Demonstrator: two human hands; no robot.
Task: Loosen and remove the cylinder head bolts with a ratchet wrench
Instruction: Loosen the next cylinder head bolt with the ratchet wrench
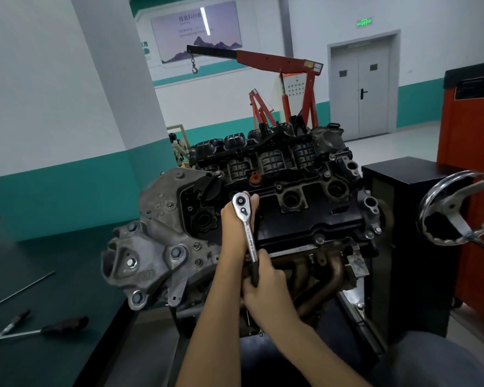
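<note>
An engine sits on a stand in front of me, its black cylinder head cover (296, 216) on top. A chrome ratchet wrench (246, 227) stands on the cover near its left end, head up and black grip pointing toward me. My left hand (234, 219) wraps around the wrench just under its head, fingers behind it. My right hand (266, 283) grips the black handle end. The bolt and socket under the ratchet head are hidden by my left hand. Other small bolts (319, 239) show along the cover's near edge.
A silver handwheel (458, 208) of the engine stand sticks out at right beside a black cabinet (397, 191). Screwdrivers (39, 329) and a thin rod (20, 290) lie on the dark bench at left. A red engine crane (285, 62) stands behind. An orange cabinet (470, 135) is far right.
</note>
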